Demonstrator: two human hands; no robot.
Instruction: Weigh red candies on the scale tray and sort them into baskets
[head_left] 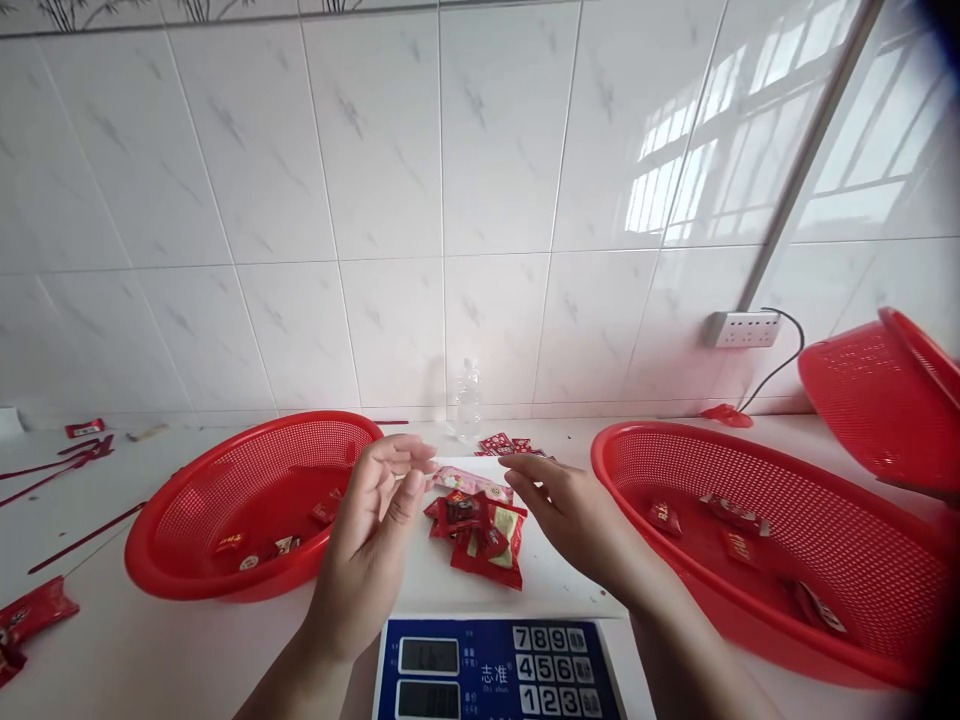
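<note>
Several wrapped snacks in red packets [487, 545] lie heaped on the white pan [427, 590] of a digital scale, with a pink packet [472, 483] behind them. My left hand [382, 500] hovers at the left of the heap, fingers apart and holding nothing. On the other side, my right hand [559, 500] is above the pan with its fingers stretched toward the packets, also without anything in it. The scale's blue keypad panel [495, 670] faces me; the digits on its display are too dim to read surely.
Red mesh baskets stand on both sides, the left basket [150, 560] and the right basket [622, 435], each with a few packets inside. Another red basket [862, 390] is tilted at far right. Behind the scale are a clear bottle [469, 405] and the tiled wall [495, 150].
</note>
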